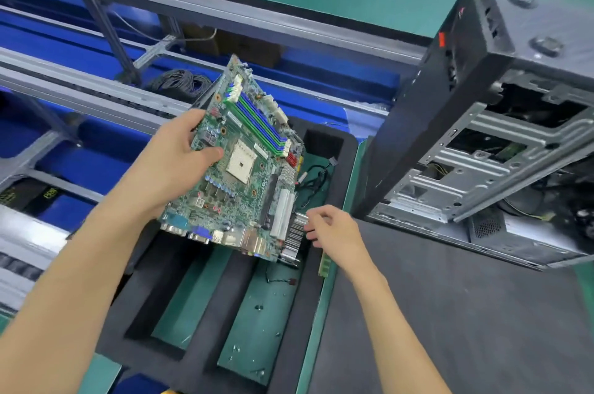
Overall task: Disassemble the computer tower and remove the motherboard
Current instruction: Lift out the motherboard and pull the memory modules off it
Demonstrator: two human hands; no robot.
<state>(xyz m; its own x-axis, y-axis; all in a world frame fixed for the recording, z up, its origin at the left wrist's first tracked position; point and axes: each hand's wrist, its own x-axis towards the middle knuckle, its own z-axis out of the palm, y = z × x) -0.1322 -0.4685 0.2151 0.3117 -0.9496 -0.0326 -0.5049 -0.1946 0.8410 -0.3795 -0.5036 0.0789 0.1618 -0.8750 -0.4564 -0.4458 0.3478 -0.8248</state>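
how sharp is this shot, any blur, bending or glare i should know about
Head view: the motherboard and left hand are fairly sharp; the right hand fingertips at the heatsink are slightly smeared; the frame rails bow from wide-angle distortion; lighting is even, with soft glare on the tower case metal.

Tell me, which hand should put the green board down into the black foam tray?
Probably the left hand: it already grips the motherboard above the foam tray. The right hand only touches the silver heatsink at the board's edge.

Computer tower (450,123) walls right (left side open).
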